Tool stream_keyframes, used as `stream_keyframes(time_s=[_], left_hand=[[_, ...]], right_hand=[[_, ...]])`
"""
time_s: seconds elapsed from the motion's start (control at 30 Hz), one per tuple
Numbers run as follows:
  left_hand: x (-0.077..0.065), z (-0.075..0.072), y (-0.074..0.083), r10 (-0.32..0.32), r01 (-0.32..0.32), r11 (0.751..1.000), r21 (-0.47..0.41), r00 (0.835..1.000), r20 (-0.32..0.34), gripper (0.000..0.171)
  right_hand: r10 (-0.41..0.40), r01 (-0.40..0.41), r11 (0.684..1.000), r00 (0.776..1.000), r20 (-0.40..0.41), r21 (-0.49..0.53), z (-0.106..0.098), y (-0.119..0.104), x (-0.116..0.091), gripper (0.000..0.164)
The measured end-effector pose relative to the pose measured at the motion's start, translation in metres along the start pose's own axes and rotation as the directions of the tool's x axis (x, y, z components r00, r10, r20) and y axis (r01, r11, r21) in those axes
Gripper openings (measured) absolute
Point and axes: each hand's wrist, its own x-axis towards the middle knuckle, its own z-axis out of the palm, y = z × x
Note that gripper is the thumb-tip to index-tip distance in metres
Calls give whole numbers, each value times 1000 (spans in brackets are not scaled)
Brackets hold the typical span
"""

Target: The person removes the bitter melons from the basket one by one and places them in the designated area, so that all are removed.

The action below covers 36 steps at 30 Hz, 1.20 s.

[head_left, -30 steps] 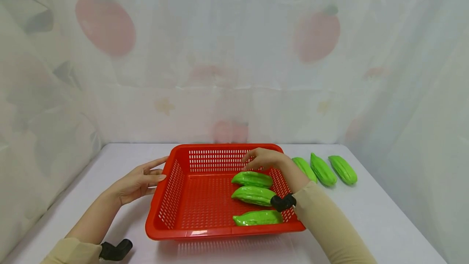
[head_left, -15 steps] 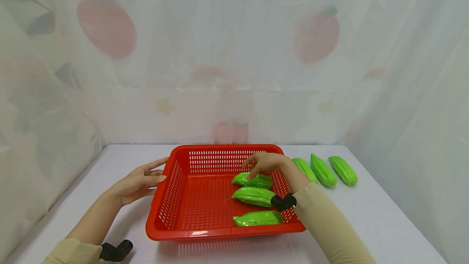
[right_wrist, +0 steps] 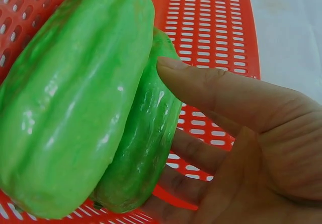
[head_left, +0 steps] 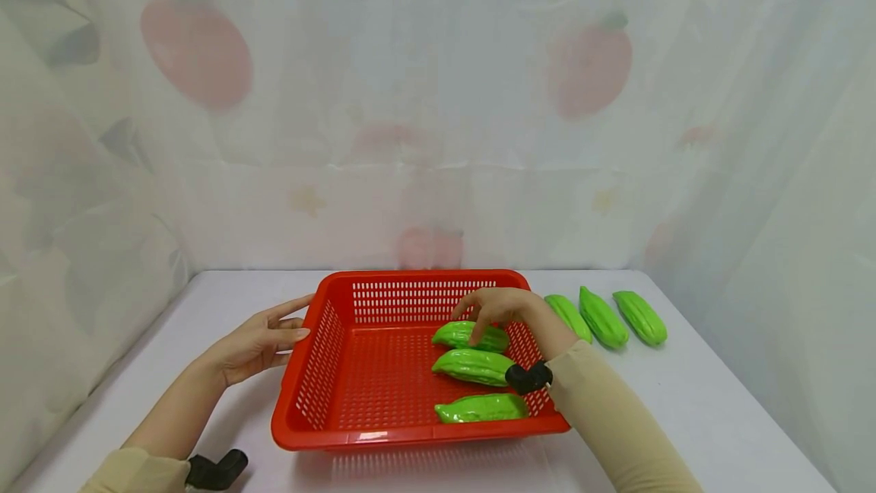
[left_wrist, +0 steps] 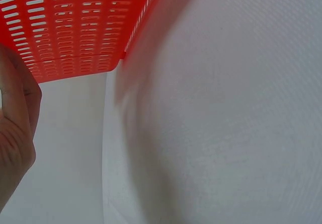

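Green gourd (right_wrist: 152,126) between the right fingers (right_wrist: 193,149), inside the red basket (head_left: 383,371).

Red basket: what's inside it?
Three green gourds, along its right side. The right hand partly covers the farthest gourd; anything directly beneath the gourds is hidden.

I lose part of the left hand (left_wrist: 15,136) past my left wrist view's edge, and in the right wrist view the darker green gourd (right_wrist: 146,143) hides where the fingers (right_wrist: 188,185) of the right hand (right_wrist: 266,156) end.
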Motion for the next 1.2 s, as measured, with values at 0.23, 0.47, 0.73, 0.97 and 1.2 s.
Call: stream_keyframes(time_s=[0.23, 0.47, 0.73, 0.97, 1.2], left_hand=[[1, -1, -1, 2, -2, 1000, 0, 1000, 2, 75], [1, -1, -1, 3, -3, 1000, -3, 1000, 6, 75], [0, -2, -1, 7, -7, 1000, -11, 1000, 16, 75], [0, -3, -2, 15, -14, 1000, -22, 999, 28, 74], [1, -3, -2, 12, -11, 1000, -18, 999, 30, 74]], right_hand=[[15, -15, 1000, 1000, 7, 8, 1, -1, -1, 55], [25, -25, 997, 1000, -6, -72, 3, 0, 0, 56], [22, -24, 994, 1000, -15, -107, 4, 0, 2, 57], [13, -13, 992, 1000, -6, -123, 3, 2, 3, 58], [9, -9, 987, 1000, 2, -163, 3, 1, 1, 58]])
